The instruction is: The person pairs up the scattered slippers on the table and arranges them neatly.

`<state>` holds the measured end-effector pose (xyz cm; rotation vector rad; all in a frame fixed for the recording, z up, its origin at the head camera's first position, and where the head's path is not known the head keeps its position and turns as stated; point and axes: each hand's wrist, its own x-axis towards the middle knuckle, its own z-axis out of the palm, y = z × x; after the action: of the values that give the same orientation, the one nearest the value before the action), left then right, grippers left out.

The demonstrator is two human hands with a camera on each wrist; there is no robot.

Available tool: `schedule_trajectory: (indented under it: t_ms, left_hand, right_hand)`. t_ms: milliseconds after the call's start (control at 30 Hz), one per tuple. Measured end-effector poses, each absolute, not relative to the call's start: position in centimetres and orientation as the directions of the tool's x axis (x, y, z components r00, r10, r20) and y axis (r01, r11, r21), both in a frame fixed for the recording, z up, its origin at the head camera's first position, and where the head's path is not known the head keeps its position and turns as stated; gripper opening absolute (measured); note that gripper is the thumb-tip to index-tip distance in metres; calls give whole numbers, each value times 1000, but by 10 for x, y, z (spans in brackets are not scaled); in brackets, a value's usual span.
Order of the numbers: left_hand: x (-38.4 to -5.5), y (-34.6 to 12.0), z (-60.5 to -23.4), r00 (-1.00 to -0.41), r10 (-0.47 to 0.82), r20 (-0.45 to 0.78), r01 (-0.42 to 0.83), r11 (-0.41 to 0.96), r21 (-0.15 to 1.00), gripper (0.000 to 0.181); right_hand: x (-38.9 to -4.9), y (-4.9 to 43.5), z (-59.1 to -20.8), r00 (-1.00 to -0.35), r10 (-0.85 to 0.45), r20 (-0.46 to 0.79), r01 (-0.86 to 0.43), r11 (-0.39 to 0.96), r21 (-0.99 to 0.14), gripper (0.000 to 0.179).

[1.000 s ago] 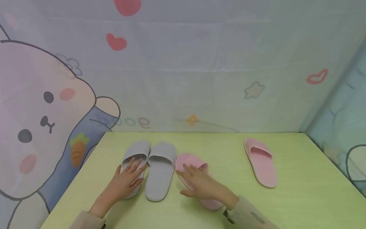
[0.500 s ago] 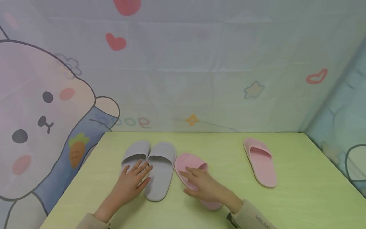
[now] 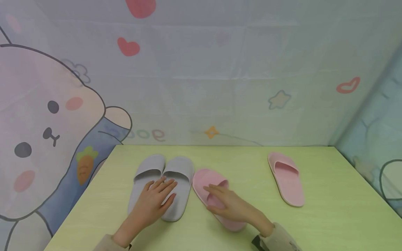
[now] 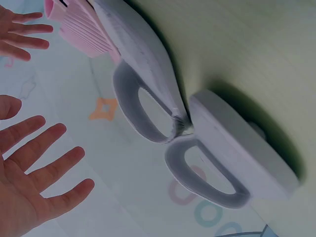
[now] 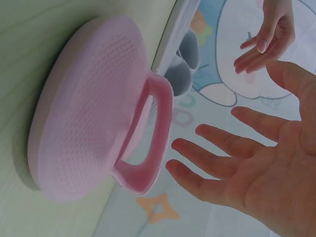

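Two grey slippers lie side by side on the table's left half: a left grey slipper (image 3: 141, 184) and a right grey slipper (image 3: 179, 195). Over them hovers my left hand (image 3: 152, 205), fingers spread, holding nothing; the left wrist view shows a gap between this hand (image 4: 34, 173) and the slippers. Just right of the grey pair, a pink slipper (image 3: 207, 179) lies at a slant. My right hand (image 3: 235, 205) is above it, fingers extended; in the right wrist view the open palm (image 5: 261, 182) is apart from the pink slipper (image 5: 89, 118).
Another pink slipper (image 3: 287, 181) lies on the right part of the yellow-green table (image 3: 339, 209). Behind the table hangs a pale printed cloth (image 3: 201, 69) with hearts and a cartoon bear (image 3: 75, 136) at the left.
My left hand has moved right, from over the left grey slipper to between the two grey ones. My right hand has shifted slightly right and toward me. The slippers stay put.
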<state>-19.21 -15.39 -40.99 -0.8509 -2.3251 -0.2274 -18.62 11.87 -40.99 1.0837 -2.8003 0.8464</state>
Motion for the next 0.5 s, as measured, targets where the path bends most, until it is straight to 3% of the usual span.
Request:
schedule_trajectory:
  t_ms: [500]
  left_hand:
    - [-191,-128,-405,-554,486,676,639,769,-29,30]
  right_hand:
    - [-180,130,-410,-796,-539,275,-594,610,-525,50]
